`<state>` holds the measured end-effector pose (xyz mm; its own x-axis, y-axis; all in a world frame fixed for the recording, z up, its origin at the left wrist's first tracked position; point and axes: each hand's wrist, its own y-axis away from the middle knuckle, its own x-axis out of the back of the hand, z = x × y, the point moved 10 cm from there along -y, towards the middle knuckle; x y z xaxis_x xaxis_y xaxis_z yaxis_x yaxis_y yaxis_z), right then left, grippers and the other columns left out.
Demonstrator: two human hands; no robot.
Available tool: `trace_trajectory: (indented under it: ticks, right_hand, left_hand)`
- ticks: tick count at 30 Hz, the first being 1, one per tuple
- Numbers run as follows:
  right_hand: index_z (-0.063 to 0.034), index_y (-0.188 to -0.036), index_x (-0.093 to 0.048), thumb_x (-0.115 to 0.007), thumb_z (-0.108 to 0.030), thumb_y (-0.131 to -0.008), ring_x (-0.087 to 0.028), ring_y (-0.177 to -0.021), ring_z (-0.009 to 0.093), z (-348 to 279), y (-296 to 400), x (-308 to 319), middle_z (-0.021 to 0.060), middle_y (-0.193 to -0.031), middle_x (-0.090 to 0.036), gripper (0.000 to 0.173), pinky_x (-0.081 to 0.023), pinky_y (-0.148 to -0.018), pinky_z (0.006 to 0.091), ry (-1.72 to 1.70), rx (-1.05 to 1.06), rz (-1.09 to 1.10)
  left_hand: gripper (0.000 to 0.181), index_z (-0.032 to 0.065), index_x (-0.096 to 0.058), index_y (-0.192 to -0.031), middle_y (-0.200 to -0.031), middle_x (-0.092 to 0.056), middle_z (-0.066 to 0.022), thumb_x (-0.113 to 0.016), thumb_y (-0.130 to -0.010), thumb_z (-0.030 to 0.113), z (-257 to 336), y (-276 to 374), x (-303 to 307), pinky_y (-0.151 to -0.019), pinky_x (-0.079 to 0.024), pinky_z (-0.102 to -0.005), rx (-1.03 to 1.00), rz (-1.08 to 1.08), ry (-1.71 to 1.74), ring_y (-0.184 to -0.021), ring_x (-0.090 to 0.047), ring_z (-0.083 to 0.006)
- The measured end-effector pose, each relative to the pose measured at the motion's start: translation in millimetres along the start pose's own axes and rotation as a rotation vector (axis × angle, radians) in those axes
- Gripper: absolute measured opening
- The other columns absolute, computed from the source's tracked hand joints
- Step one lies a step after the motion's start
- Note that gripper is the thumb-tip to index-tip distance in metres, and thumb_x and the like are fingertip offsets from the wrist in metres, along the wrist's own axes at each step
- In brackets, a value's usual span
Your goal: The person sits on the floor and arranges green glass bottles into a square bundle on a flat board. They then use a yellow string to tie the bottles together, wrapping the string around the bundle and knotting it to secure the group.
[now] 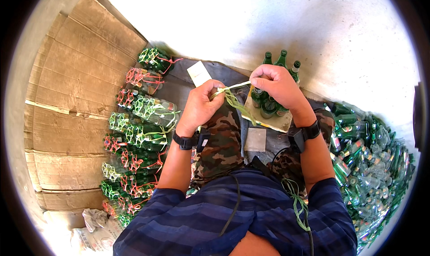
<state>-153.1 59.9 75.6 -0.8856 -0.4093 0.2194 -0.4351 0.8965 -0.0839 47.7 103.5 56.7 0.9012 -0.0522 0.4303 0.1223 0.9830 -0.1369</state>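
My left hand point(205, 104) pinches a bunch of pale green plastic twine point(239, 104) above my left knee, and loose loops of it hang down to the right. A strand runs from there to my right hand point(273, 84), whose thumb and fingers grip its end, so the strand is stretched between the hands. Below and behind my right hand, several green glass bottles point(281, 58) stand upright on a square board point(284, 123). My right hand and forearm hide part of them.
Bundles of bottles tied with red and green twine point(156, 110) are stacked at left beside cardboard sheets point(80, 88). A big heap of loose glass bottles point(369, 168) lies at right. A pale card point(199, 73) and a square tile point(255, 139) lie on grey matting. More twine point(299, 205) hangs at my waist.
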Motion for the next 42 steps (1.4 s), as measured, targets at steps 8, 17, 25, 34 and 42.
trace_trajectory:
  ticks: [8, 17, 25, 34, 42]
  right_hand:
    - [0.0008, -0.095, -0.071, -0.068, -0.016, -0.091, -0.048, -0.068, 0.005, -6, 2, -4, -0.0037, -0.074, -0.058, 0.018, -0.040, -0.061, 0.0246, 0.035, -0.010, -0.014]
    - [-0.0002, -0.094, -0.070, -0.068, -0.013, -0.091, -0.051, -0.070, 0.007, -20, 10, -2, -0.0003, -0.078, -0.063, 0.013, -0.043, -0.063, 0.0259, 0.140, 0.043, 0.015]
    - [-0.0021, -0.092, -0.067, -0.067, -0.010, -0.092, -0.052, -0.074, 0.006, -22, 15, 33, -0.0013, -0.078, -0.061, 0.008, -0.043, -0.066, 0.0251, 0.186, 0.096, 0.136]
    - [-0.0013, -0.095, -0.066, -0.069, -0.010, -0.092, -0.053, -0.071, 0.008, -16, 13, 61, 0.0010, -0.079, -0.064, 0.010, -0.045, -0.067, 0.0250, 0.226, 0.148, 0.326]
    - [-0.0012, -0.099, -0.067, -0.068, -0.011, -0.095, -0.055, -0.071, 0.010, -34, 22, 55, 0.0040, -0.080, -0.065, 0.011, -0.047, -0.067, 0.0258, 0.315, 0.362, 0.540]
  left_hand:
    - [0.006, 0.0011, -0.064, -0.099, -0.081, -0.055, 0.0032, -0.066, -0.094, 0.004, 9, 3, -3, -0.061, -0.040, -0.0227, -0.123, -0.025, 0.092, -0.071, -0.047, -0.0036]
    - [0.011, -0.0024, -0.065, -0.091, -0.074, -0.056, -0.0001, -0.063, -0.095, 0.008, 19, 8, 3, -0.062, -0.043, -0.0255, -0.166, 0.029, -0.015, -0.069, -0.049, -0.0071]
    - [0.013, 0.0026, -0.064, -0.090, -0.071, -0.054, 0.0028, -0.064, -0.099, 0.012, 4, 20, 20, -0.059, -0.041, -0.0237, -0.138, 0.030, -0.038, -0.066, -0.046, -0.0051]
    - [0.013, 0.0005, -0.069, -0.099, -0.078, -0.066, -0.0049, -0.069, -0.098, 0.013, 17, 29, 34, -0.066, -0.049, -0.0265, -0.081, 0.170, -0.136, -0.070, -0.055, -0.0095]
    - [0.020, 0.0042, -0.068, -0.120, -0.078, -0.065, 0.0007, -0.060, -0.103, 0.012, 24, 34, 28, -0.059, -0.042, -0.0229, -0.102, 0.171, -0.067, -0.065, -0.048, -0.0051]
